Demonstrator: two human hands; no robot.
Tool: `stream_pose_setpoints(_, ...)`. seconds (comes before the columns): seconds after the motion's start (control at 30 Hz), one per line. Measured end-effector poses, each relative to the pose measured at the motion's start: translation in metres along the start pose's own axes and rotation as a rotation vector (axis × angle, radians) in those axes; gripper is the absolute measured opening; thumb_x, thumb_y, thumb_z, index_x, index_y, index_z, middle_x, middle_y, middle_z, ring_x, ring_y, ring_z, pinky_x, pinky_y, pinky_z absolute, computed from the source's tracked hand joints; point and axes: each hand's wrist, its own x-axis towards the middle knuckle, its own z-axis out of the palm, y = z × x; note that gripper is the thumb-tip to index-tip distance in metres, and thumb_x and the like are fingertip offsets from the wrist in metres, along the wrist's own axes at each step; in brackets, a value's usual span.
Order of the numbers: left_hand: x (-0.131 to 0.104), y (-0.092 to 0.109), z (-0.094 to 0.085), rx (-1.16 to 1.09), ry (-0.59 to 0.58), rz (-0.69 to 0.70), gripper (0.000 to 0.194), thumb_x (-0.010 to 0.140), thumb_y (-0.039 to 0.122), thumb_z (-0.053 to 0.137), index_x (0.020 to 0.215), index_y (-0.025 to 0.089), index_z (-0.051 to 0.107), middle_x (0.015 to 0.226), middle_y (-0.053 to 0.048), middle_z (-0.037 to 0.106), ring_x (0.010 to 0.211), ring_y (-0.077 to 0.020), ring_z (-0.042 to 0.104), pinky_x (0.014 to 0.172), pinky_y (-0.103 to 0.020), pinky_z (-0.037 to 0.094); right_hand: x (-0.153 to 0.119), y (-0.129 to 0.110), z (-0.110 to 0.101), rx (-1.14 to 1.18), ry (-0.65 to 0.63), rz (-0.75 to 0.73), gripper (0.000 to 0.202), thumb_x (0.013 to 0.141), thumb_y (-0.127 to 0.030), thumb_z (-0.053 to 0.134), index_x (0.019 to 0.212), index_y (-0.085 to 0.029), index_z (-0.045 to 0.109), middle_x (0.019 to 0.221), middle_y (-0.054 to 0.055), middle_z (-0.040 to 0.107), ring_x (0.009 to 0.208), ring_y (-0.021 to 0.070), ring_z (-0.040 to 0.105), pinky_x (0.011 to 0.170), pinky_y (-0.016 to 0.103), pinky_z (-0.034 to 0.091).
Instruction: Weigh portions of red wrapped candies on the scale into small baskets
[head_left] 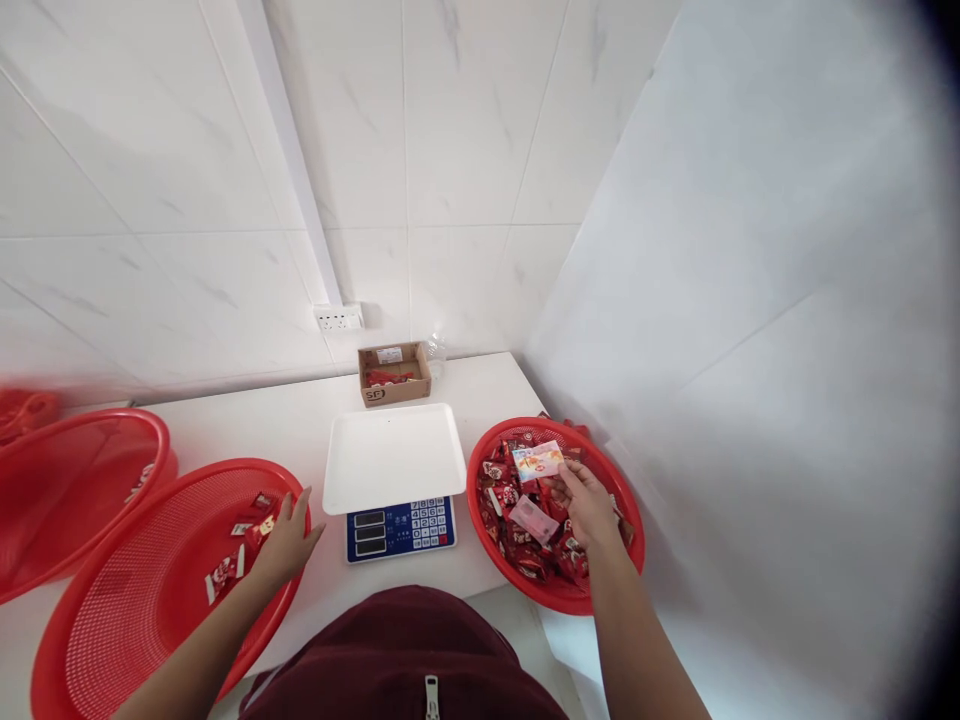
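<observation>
A: Start at the far left. What can you make out?
B: A blurred red heap (pixel 26 412), cut off by the edge; I can't tell what it is. Below it, the first basket (pixel 82 490), also cut off, with a packet near its right wall.
A: And the next one?
B: The second basket (pixel 112 570) runs out of view at the bottom, and the left forearm hides part of it. A few red packets (pixel 225 575) lie inside, towards the right.
A: The left hand (pixel 289 540)?
B: Over that basket's right rim, fingers spread, its grip released. Its underside is hidden.
A: Then?
B: The scale (pixel 401 530). Its white pan (pixel 394 455) covers the back of it, and I can't read the dark displays. Behind stands a small box (pixel 397 394) with red pieces in it, too small to identify. Something clear (pixel 436 350) beside it is hard to make out.
A: On the right?
B: The third basket (pixel 481 500), full of red packets. A pink slip (pixel 534 519) lies on top. The right hand (pixel 589 505) pinches a card (pixel 537 461) by its right end, above the packets; the fingertips are partly hidden.
</observation>
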Motion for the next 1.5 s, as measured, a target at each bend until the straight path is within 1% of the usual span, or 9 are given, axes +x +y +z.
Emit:
stream_pose_setpoints(0.17, -0.004, 0.045, -0.016, -0.072, 0.144, 0.059, 0.058, 0.080, 0.033, 0.046, 0.133, 0.009, 0.041, 0.145, -0.023, 0.031, 0.136, -0.0376, 0.023, 0.105, -0.055, 0.025, 0.003, -0.016, -0.009, -0.161, -0.067, -0.094, 0.032, 0.068, -0.048, 0.066, 0.084, -0.021, 0.063, 0.079, 0.002, 0.068, 0.070, 0.0170, 0.062, 0.062, 0.027, 0.052)
stream_pose_setpoints(0.3, -0.025, 0.136, -0.038, -0.550, -0.296, 0.159, 0.051, 0.082, 0.042, 0.047, 0.124, 0.015, 0.050, 0.114, -0.013, 0.062, 0.101, -0.0242, 0.060, 0.088, -0.039, 0.047, -0.011, -0.038, 0.002, -0.365, -0.347, -0.106, 0.024, 0.072, -0.043, 0.063, 0.082, -0.022, 0.063, 0.071, -0.001, 0.065, 0.063, 0.0149, 0.059, 0.055, 0.025, 0.047)
stream_pose_setpoints(0.43, -0.043, 0.223, -0.033, -0.857, -0.815, 0.386, 0.048, 0.079, 0.052, 0.053, 0.110, 0.016, 0.059, 0.094, -0.007, 0.066, 0.075, -0.0144, 0.062, 0.066, -0.026, 0.049, -0.030, -0.055, 0.027, -0.482, -0.652, -0.148, 0.018, 0.077, -0.038, 0.058, 0.081, -0.021, 0.063, 0.068, -0.001, 0.064, 0.061, 0.0137, 0.057, 0.054, 0.024, 0.045)
stream_pose_setpoints(0.5, -0.046, 0.246, -0.023, -0.852, -0.881, 0.403, 0.050, 0.076, 0.059, 0.052, 0.085, 0.012, 0.064, 0.072, -0.005, 0.064, 0.059, -0.0108, 0.057, 0.058, -0.023, 0.045, -0.034, -0.057, 0.036, -0.491, -0.740, -0.197, 0.017, 0.078, -0.036, 0.057, 0.079, -0.021, 0.063, 0.073, -0.001, 0.066, 0.067, 0.0145, 0.059, 0.060, 0.024, 0.046)
stream_pose_setpoints(0.63, -0.046, 0.255, -0.015, -0.976, -0.808, 0.243, 0.057, 0.070, 0.067, 0.053, 0.066, 0.011, 0.062, 0.056, -0.002, 0.058, 0.050, -0.0089, 0.051, 0.055, -0.023, 0.042, -0.017, -0.034, 0.026, -0.510, -0.586, -0.224, 0.027, 0.080, -0.041, 0.051, 0.092, -0.021, 0.064, 0.082, 0.002, 0.068, 0.073, 0.0169, 0.061, 0.067, 0.029, 0.048)
stream_pose_setpoints(0.77, -0.048, 0.255, -0.024, -1.144, -0.625, 0.103, 0.056, 0.066, 0.066, 0.060, 0.068, 0.010, 0.063, 0.058, -0.003, 0.061, 0.052, -0.0089, 0.052, 0.055, -0.022, 0.041, 0.012, 0.023, -0.008, -0.852, -0.366, -0.170, 0.028, 0.077, -0.035, 0.053, 0.100, -0.022, 0.064, 0.086, 0.005, 0.069, 0.080, 0.0212, 0.062, 0.076, 0.034, 0.047)
stream_pose_setpoints(0.93, -0.051, 0.259, -0.035, -1.278, -0.531, 0.018, 0.054, 0.064, 0.062, 0.065, 0.070, 0.009, 0.066, 0.065, -0.005, 0.065, 0.057, -0.0103, 0.056, 0.059, -0.023, 0.044, 0.020, 0.081, -0.027, -1.134, -0.373, -0.388, 0.032, 0.079, -0.025, 0.050, 0.107, -0.019, 0.063, 0.115, 0.011, 0.061, 0.105, 0.0252, 0.055, 0.092, 0.036, 0.041)
stream_pose_setpoints(1.23, -0.054, 0.260, -0.038, -1.330, -0.462, -0.049, 0.055, 0.062, 0.062, 0.068, 0.069, 0.008, 0.067, 0.065, -0.008, 0.066, 0.057, -0.0115, 0.056, 0.061, -0.025, 0.045, 0.004, 0.088, -0.017, -1.440, -0.397, -0.470, 0.038, 0.083, -0.020, 0.047, 0.118, -0.018, 0.059, 0.116, 0.012, 0.063, 0.100, 0.0276, 0.054, 0.086, 0.039, 0.041)
stream_pose_setpoints(1.5, -0.057, 0.260, -0.039, -1.359, -0.484, -0.066, 0.054, 0.063, 0.062, 0.068, 0.067, 0.008, 0.068, 0.061, -0.007, 0.065, 0.057, -0.0111, 0.056, 0.060, -0.024, 0.045, 0.000, 0.096, -0.018, -1.171, -0.382, -0.424, 0.041, 0.090, -0.026, 0.032, 0.120, -0.013, 0.056, 0.116, 0.016, 0.062, 0.103, 0.0275, 0.057, 0.089, 0.041, 0.042)
